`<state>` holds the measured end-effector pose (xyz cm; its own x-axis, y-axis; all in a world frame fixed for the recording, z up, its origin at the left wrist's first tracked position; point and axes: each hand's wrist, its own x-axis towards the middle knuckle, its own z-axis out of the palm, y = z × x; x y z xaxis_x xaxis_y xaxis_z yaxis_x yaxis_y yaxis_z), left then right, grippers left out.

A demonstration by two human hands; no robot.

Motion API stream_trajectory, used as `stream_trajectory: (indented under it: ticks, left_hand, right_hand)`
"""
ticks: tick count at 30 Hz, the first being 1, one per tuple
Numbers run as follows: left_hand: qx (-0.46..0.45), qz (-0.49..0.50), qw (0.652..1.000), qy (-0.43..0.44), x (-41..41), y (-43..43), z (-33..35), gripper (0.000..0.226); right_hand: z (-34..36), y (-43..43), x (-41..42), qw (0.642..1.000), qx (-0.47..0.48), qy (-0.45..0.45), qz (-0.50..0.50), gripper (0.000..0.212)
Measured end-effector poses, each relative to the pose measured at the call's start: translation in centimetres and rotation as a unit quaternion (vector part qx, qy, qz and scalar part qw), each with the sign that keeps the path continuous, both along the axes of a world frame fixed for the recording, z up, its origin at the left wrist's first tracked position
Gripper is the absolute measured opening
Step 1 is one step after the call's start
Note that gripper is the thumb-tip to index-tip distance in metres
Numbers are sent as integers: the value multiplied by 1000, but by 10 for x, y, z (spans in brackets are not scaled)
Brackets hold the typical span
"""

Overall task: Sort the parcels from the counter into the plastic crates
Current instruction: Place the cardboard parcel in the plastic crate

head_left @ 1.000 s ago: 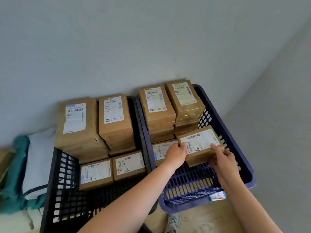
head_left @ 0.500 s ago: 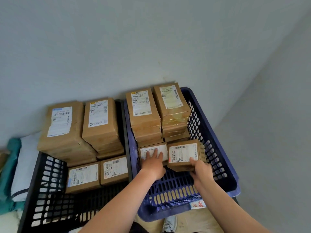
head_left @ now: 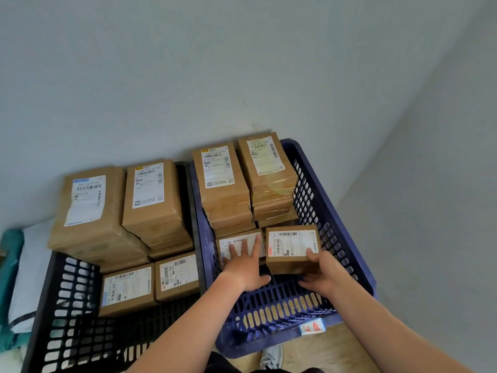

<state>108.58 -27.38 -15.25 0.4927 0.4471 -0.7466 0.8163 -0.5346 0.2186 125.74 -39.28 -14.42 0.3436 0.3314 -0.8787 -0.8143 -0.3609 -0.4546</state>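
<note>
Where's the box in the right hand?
In the head view, the held parcel sits in the blue crate by its right wall, in front of the tall stacks. The right hand grips its near edge, beside the neighbouring parcel under the left hand.

In the blue crate (head_left: 312, 200), right grip (head_left: 322, 275) holds a parcel (head_left: 291, 246), left grip (head_left: 244, 273) presses its neighbour (head_left: 228, 242).

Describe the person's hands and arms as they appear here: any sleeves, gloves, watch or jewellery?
The left hand and right hand are bare, with no gloves, rings or bracelets visible. The left forearm and right forearm are uncovered right to the frame edge, with no sleeve, watch, wristband or markings showing.
</note>
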Motion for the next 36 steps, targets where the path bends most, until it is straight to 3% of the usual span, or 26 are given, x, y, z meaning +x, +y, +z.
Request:
stream_trajectory:
  ticks: [4,14,19,25,28,30,31,34,36]
  left_hand:
    - [-1,-17,1000,22,4,4,-4,104]
    - [16,-45,998,41,3,4,-5,86]
    - [1,-50,998,35,-1,11,-8,83]
    - [19,-42,998,31,1,14,-8,79]
    - [35,-40,998,27,-3,12,-8,77]
    - [47,-38,998,22,-5,9,-9,77]
    - [48,-32,998,18,-6,8,-10,77]
    - [62,-26,998,14,-3,6,-7,78]
    - [62,-22,998,10,1,7,-7,77]
  right_hand:
    - [-12,13,-14,997,10,2,-71,37]
    - [-28,19,-5,993,-4,24,-115,35]
    - [-48,49,-13,998,-63,2,-27,48]
    - [-67,62,-15,992,-66,-79,70,45]
    - [-55,56,-12,971,-85,-78,207,42]
    - [-39,51,-5,922,-118,-125,346,39]
    - [-31,49,-1,882,-134,-193,409,32]
    - [-21,45,10,701,-132,-448,539,25]
    - [-23,42,11,582,-135,-501,626,48]
